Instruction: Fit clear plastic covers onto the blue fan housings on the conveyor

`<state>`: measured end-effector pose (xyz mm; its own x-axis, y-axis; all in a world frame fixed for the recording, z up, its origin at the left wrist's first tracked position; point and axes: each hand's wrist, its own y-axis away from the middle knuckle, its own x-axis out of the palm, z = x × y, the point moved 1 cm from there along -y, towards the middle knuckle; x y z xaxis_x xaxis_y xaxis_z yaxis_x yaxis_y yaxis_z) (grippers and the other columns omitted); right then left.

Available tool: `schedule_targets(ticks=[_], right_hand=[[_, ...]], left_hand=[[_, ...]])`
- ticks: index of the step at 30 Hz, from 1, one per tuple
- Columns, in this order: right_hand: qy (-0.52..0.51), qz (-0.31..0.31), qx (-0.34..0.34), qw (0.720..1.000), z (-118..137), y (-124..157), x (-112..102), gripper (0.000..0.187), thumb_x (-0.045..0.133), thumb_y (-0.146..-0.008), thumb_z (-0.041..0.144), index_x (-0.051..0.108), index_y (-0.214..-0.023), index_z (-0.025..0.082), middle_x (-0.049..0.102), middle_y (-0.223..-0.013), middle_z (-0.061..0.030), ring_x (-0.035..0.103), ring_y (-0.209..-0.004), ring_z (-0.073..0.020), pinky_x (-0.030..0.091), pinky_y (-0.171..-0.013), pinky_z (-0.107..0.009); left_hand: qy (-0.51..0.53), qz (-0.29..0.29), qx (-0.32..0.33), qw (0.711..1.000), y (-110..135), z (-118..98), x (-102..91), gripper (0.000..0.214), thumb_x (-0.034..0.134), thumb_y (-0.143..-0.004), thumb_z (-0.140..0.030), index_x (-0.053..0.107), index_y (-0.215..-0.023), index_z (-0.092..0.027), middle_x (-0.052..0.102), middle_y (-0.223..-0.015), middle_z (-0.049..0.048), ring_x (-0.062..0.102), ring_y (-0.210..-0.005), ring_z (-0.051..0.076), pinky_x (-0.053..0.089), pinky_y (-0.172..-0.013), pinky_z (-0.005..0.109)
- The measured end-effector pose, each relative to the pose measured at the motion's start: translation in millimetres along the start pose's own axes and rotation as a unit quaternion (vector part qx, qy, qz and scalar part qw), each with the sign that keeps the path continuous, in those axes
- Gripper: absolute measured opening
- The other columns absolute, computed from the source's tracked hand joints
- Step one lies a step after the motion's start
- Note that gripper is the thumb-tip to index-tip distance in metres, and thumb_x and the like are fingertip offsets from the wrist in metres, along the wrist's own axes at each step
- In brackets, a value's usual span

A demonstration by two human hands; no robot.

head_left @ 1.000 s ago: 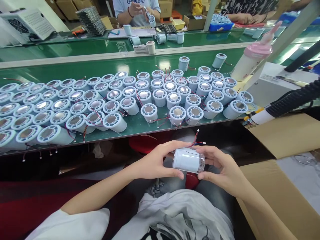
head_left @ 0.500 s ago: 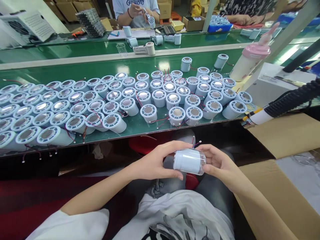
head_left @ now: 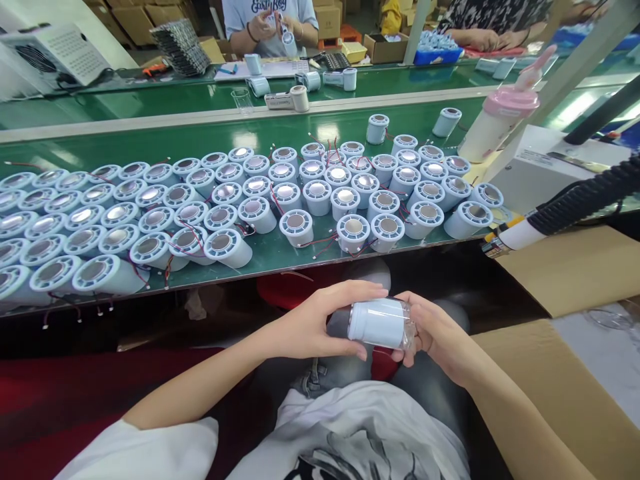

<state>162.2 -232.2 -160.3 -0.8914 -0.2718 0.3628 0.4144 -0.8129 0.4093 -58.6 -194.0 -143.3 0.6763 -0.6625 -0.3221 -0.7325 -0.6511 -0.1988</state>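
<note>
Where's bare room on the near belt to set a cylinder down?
The near belt has a bare strip between the pale rail and left rows of cylinders, and a gap between two lone cylinders at rear right. Its front is crowded.

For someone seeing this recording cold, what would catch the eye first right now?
The crowd of pale-blue cylinders packed along the near side of the green bench, some trailing thin wires. Below the bench edge, the left hand and right hand hold a similar blue piece, with clear plastic at its right end. Upper right, a pink-topped bottle.
</note>
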Motion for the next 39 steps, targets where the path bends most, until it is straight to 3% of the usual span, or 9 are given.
schedule_targets(ticks=[8,17,20,22,25,27,28,33,39], right_hand=[[-0.037,-0.004,0.063,0.997,-8.5,-5.4,3.1,0.059,0.060,-0.073,0.075,0.056,-0.083,0.017,0.062,-0.051,-0.0005,0.059,-0.039,-0.0132,0.043,-0.032,-0.015],[-0.045,0.059,0.162,0.984,-10.8,-6.2,5.0,0.076,0.026,-0.089,0.077,0.063,-0.075,0.012,0.065,-0.058,-0.0066,0.053,-0.034,-0.0071,0.033,-0.029,-0.012],[0.053,0.032,0.051,0.997,-14.2,-2.3,0.6,0.080,0.027,-0.084,0.083,0.063,-0.089,0.012,0.066,-0.066,-0.0084,0.056,-0.041,-0.0109,0.040,-0.034,-0.016],[0.152,-0.003,-0.102,0.983,-13.9,2.1,-4.1,0.071,0.043,-0.084,0.076,0.055,-0.119,0.016,0.068,-0.098,-0.0139,0.067,-0.068,-0.0185,0.056,-0.055,-0.026],[0.338,-0.007,-0.329,0.882,-9.5,9.1,-8.4,0.069,0.070,-0.085,0.042,0.033,-0.144,0.036,0.036,-0.150,-0.0095,0.051,-0.124,-0.0275,0.046,-0.101,-0.044],[0.418,0.005,-0.406,0.812,-6.7,11.8,-8.7,0.068,0.069,-0.087,0.019,0.037,-0.142,0.043,0.032,-0.154,-0.0025,0.041,-0.134,-0.0261,0.038,-0.109,-0.045],[0.425,0.008,-0.413,0.805,-5.8,12.3,-8.7,0.066,0.067,-0.087,0.013,0.041,-0.140,0.044,0.037,-0.151,-0.0016,0.042,-0.134,-0.0251,0.039,-0.109,-0.043],[0.176,0.034,-0.220,0.959,-10.0,11.6,-8.3,0.050,0.069,-0.088,0.033,0.051,-0.134,0.036,0.059,-0.132,-0.0062,0.059,-0.117,-0.0257,0.054,-0.093,-0.038],[0.108,0.018,-0.123,0.986,-17.1,10.9,-10.7,0.051,0.080,-0.077,0.035,0.063,-0.125,0.033,0.072,-0.103,-0.0033,0.067,-0.097,-0.0248,0.058,-0.076,-0.032]], left_hand=[[0.012,0.002,-0.003,1.000,-0.5,0.7,0.0,0.073,0.081,-0.071,-0.027,0.051,-0.137,-0.029,0.051,-0.143,0.0107,0.048,-0.132,0.029,0.039,-0.110,0.043],[0.016,-0.004,0.000,1.000,-0.1,-4.0,3.2,0.064,0.078,-0.074,-0.022,0.054,-0.132,-0.029,0.054,-0.136,0.0097,0.053,-0.125,0.026,0.044,-0.104,0.039],[0.056,-0.017,-0.067,0.996,1.8,-8.7,5.3,0.061,0.075,-0.077,-0.026,0.052,-0.133,-0.026,0.054,-0.132,0.0107,0.056,-0.119,0.026,0.052,-0.095,0.036],[0.088,-0.025,-0.108,0.990,3.2,-10.4,6.1,0.063,0.075,-0.077,-0.028,0.050,-0.135,-0.025,0.054,-0.131,0.0109,0.058,-0.115,0.026,0.054,-0.092,0.036],[0.131,-0.025,-0.133,0.982,4.0,-10.4,6.5,0.065,0.075,-0.078,-0.029,0.048,-0.136,-0.026,0.055,-0.130,0.0103,0.062,-0.109,0.024,0.056,-0.089,0.035],[0.141,-0.015,-0.143,0.979,3.6,-9.4,6.0,0.065,0.074,-0.079,-0.032,0.047,-0.138,-0.027,0.057,-0.129,0.0101,0.064,-0.103,0.023,0.057,-0.083,0.032],[0.140,-0.009,-0.145,0.979,3.3,-9.1,5.4,0.066,0.074,-0.078,-0.033,0.047,-0.138,-0.028,0.057,-0.129,0.0100,0.065,-0.102,0.023,0.058,-0.081,0.031],[0.113,0.021,-0.099,0.988,1.5,-12.8,0.3,0.078,0.082,-0.070,-0.026,0.047,-0.139,-0.033,0.049,-0.143,0.0083,0.049,-0.129,0.029,0.048,-0.102,0.038],[0.200,0.043,-0.153,0.967,1.1,-7.2,5.5,0.075,0.076,-0.076,-0.019,0.043,-0.143,-0.033,0.048,-0.143,0.0093,0.055,-0.122,0.025,0.049,-0.100,0.038]])
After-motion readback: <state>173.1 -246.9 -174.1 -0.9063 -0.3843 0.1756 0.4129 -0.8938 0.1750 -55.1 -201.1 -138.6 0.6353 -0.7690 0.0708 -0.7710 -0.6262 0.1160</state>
